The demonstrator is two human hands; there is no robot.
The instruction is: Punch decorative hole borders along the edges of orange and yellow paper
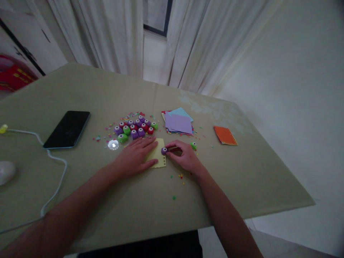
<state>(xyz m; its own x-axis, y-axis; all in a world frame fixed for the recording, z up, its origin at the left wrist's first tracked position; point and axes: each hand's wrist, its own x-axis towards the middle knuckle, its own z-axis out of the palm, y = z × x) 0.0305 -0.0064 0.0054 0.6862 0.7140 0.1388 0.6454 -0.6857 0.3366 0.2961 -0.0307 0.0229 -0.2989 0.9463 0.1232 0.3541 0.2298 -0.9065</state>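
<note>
A yellow square of paper (pixel 155 154) lies on the table, with a row of small punched holes along its right edge. My left hand (pixel 137 154) rests flat across the paper's left part, fingers stretched out, and hides that side. Between the thumb and fingers of my right hand (pixel 182 154) is a purple craft punch (pixel 164 151), placed at the paper's right edge above the holes. A green craft punch (pixel 193 146) sits just beyond my right hand. Past my left hand stands a cluster of purple, red and green craft punches (pixel 133 128).
A stack of coloured paper (pixel 179 123) lies behind the hands, and an orange stack (pixel 225 135) farther right. To the left are a black-screened tablet (pixel 67 129), a white cable (pixel 61 179), a white rounded object (pixel 6 172) and a shiny disc (pixel 113 144). Paper confetti (pixel 180 176) is scattered about.
</note>
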